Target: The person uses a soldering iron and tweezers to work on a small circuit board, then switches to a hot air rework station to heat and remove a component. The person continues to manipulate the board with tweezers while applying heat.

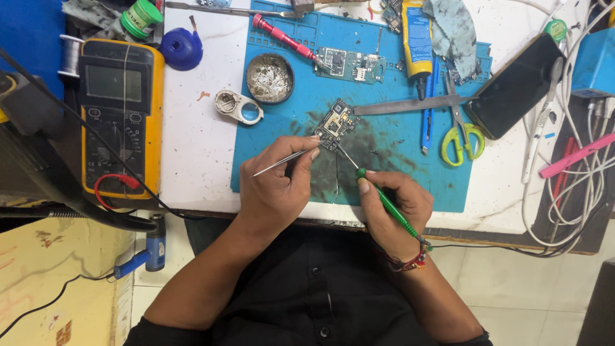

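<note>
The left hand pinches slim silver metal tweezers, and the right hand is closed around a green-handled soldering iron. Both tips meet on a small dark square circuit board lying just beyond the fingers. It looks light, stiff and fragile, best held by its edges. Under it lies a stained blue silicone work mat on a white bench. A yellow multimeter sits far left of the left hand, and yellow-handled scissors lie beyond the right.
</note>
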